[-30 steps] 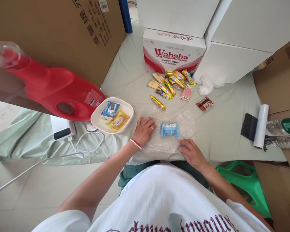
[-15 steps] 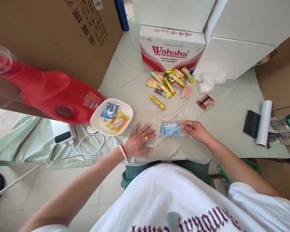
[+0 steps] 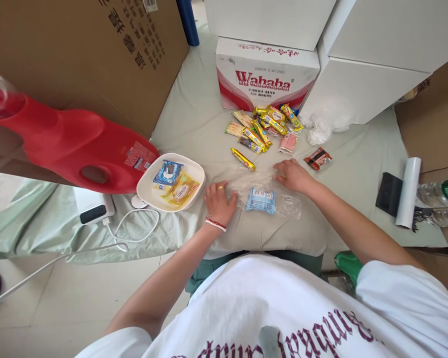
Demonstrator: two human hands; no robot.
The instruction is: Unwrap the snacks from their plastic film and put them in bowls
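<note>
A small blue snack packet point(image 3: 261, 200) lies on the pale green cloth under a sheet of clear plastic wrap point(image 3: 287, 204). My left hand point(image 3: 219, 201) rests just left of the packet, fingers curled on the wrap's left edge. My right hand point(image 3: 291, 175) lies beyond the packet to its right, fingers pressed down on the far edge of the wrap. The wrap is folded over the packet toward the far side.
A white plate point(image 3: 147, 188) with two snacks sits at left beside a red jug point(image 3: 70, 144). A pile of snack bars point(image 3: 263, 129) lies before a Wahaha box point(image 3: 265, 74). A brown packet point(image 3: 317, 158), a film roll point(image 3: 408, 191), bottles point(image 3: 438, 204) and a power bank point(image 3: 93, 211) are nearby.
My right hand carried the near edge of the wrap from the front of the cloth over the blue packet to its far side. My left hand closed in on the wrap's left edge.
</note>
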